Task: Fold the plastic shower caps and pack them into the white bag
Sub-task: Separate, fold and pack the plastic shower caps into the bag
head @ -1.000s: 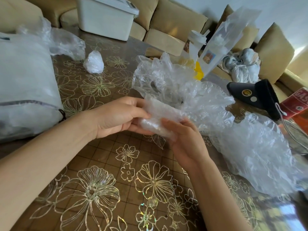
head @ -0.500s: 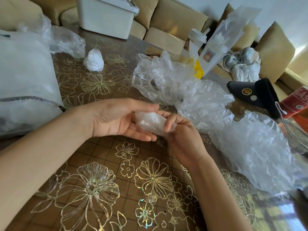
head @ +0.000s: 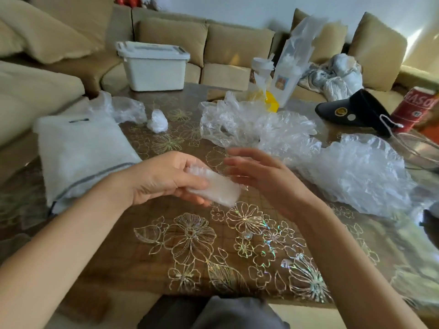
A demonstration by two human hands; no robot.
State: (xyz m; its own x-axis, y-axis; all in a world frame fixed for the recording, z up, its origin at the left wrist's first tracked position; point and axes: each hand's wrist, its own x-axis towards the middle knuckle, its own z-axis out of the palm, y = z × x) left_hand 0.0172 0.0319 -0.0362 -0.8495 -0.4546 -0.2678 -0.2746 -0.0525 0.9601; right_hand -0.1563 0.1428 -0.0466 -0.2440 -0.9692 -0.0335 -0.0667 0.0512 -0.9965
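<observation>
My left hand (head: 164, 178) grips a folded shower cap (head: 217, 186), a small whitish plastic packet, above the table's middle. My right hand (head: 259, 176) hovers just right of the packet with its fingers spread and blurred, holding nothing. The white bag (head: 80, 153) lies flat on the table to the left of my left hand, its grey zip edge facing me. Several loose clear shower caps (head: 256, 129) lie crumpled behind my hands, and another big one (head: 363, 176) spreads out to the right. A small folded cap (head: 157, 121) sits behind the bag.
The brown table (head: 213, 252) has a flower pattern. A white lidded box (head: 154, 67) stands at the back edge. A crumpled clear plastic piece (head: 123, 109), a tall clear packet (head: 292, 65), a black visor (head: 356, 112) and a red canister (head: 418, 110) lie behind and to the right.
My right hand has let go of the folded cap and drawn away to the right. My left hand now holds the packet alone. The view has tilted up and pulled back.
</observation>
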